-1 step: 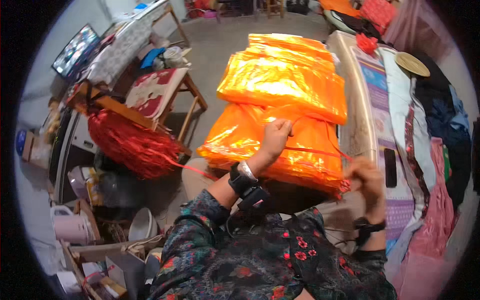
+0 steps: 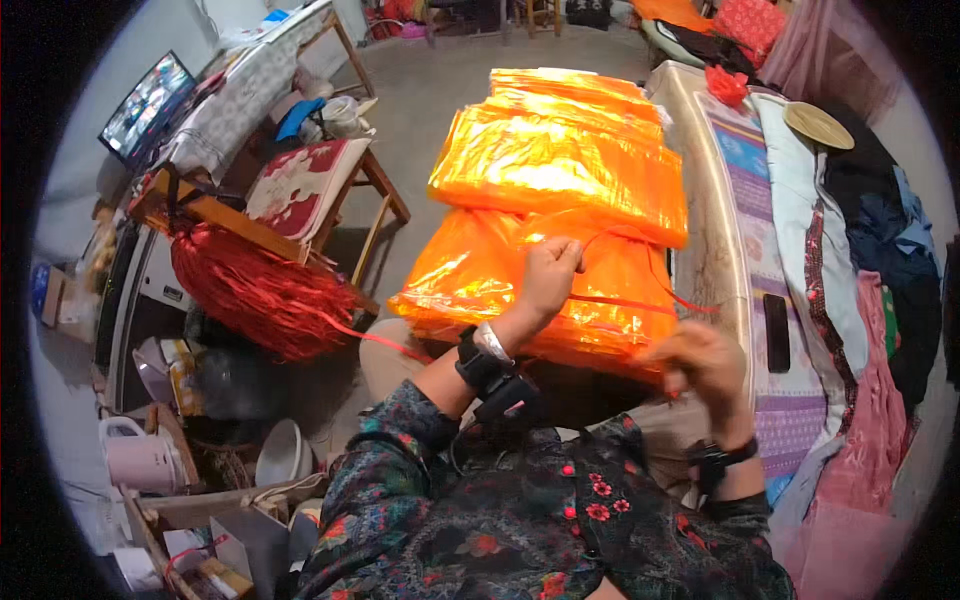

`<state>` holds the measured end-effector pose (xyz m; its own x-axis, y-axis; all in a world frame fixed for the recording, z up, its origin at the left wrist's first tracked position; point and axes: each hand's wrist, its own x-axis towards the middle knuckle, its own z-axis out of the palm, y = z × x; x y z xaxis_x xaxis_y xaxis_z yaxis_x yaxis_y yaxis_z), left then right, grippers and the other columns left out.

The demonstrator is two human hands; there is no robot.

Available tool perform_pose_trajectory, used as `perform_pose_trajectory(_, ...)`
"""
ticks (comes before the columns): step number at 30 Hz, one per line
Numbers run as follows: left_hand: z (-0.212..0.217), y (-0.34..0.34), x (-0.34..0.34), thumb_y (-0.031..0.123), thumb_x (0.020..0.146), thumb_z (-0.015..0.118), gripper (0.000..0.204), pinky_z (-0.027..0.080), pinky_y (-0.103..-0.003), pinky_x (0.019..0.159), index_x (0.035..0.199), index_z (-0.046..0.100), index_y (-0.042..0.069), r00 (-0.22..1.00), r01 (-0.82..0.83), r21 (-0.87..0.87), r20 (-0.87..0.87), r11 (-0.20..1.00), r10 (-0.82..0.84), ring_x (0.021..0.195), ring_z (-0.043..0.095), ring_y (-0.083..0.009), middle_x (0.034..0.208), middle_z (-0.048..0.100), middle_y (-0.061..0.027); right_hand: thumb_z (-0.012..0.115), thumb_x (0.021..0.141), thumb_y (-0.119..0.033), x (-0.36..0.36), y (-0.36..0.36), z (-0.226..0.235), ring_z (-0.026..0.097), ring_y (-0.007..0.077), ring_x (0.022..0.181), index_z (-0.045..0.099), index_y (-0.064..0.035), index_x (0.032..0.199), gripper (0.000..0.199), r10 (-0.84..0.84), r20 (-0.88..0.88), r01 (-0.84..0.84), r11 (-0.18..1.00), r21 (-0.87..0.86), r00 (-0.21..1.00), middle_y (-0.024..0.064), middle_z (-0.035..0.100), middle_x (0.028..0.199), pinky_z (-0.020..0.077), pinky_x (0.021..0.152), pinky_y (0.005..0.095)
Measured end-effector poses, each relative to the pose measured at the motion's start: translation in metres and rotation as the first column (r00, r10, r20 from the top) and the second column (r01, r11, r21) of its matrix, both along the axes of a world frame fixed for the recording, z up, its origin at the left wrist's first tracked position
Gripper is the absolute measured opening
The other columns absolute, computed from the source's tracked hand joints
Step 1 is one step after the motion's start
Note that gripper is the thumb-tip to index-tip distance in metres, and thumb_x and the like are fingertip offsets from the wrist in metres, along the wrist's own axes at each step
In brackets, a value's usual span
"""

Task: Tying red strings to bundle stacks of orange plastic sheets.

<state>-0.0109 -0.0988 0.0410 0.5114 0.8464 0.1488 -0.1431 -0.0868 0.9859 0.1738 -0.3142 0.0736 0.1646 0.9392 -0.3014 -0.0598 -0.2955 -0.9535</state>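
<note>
A stack of shiny orange foil bundles lies in front of me, the nearest bundle resting over my knees. A thin red string runs across that near bundle. My left hand, with a dark watch on its wrist, is closed on the string on top of the bundle. At the bundle's front right corner, my right hand is blurred and pinches the string's other part. Both sleeves are dark with a flower print.
A thick hank of red string hangs from a wooden frame on my left, one strand leading toward my lap. A bed with patterned cloth and a dark phone lies on the right. Buckets, a kettle and clutter fill the lower left.
My right hand has shifted slightly left along the bundle's front edge and is now blurred. My left hand stays on top of the bundle.
</note>
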Motion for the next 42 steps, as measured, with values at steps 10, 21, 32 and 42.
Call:
perform_pose_trajectory(10,-0.019,-0.046,-0.057,0.035,0.094,0.034,0.044,0.045,-0.040,0.065,0.080,0.054,-0.002,0.777,0.565,0.280,-0.495,0.776,-0.388,0.066,0.056,-0.0313,0.071,0.056,-0.0192,0.047,0.092,-0.017,-0.057,0.121,0.027,0.034,0.0034,0.041,0.055,-0.0068,0.081,0.017,-0.126,-0.494,0.311,0.898,0.312,0.860,0.0016,0.054,0.070,0.0248,0.036,0.0167)
perform_pose_trajectory(21,0.010,-0.049,-0.070,0.038,0.093,0.042,0.035,0.050,-0.031,0.057,0.092,0.053,0.005,0.774,0.619,-0.523,0.533,0.586,-0.342,0.068,0.061,-0.0179,0.083,0.062,-0.0088,0.050,0.088,-0.013,-0.122,0.081,0.015,0.053,0.0114,0.065,0.055,-0.0015,0.080,0.014,0.326,-0.346,-0.365,0.929,-0.053,0.880,0.0035,0.056,0.072,0.0415,0.060,0.0221)
perform_pose_trajectory(32,0.024,-0.033,-0.076,0.033,0.094,0.043,0.023,0.026,-0.021,0.038,0.084,0.047,0.013,0.883,0.401,-0.560,0.448,0.725,-0.142,0.043,0.034,-0.0083,0.054,0.040,0.0027,0.050,0.087,-0.009,-0.132,0.056,-0.008,0.051,0.0061,0.061,0.057,-0.0038,0.080,0.011,0.584,0.041,-0.585,0.810,0.044,0.811,0.0001,0.058,0.070,0.0392,0.054,0.0187)
perform_pose_trajectory(42,0.035,-0.045,-0.076,0.026,0.096,0.041,0.019,0.026,-0.019,0.040,0.086,0.048,0.011,0.952,0.289,-0.486,0.237,0.824,-0.194,0.044,0.034,-0.0052,0.053,0.038,0.0045,0.053,0.089,-0.017,-0.112,0.061,-0.006,0.056,0.0108,0.072,0.060,-0.0004,0.094,0.019,-0.086,0.144,0.093,0.994,-0.048,0.986,0.0040,0.057,0.082,0.0461,0.067,0.0260)
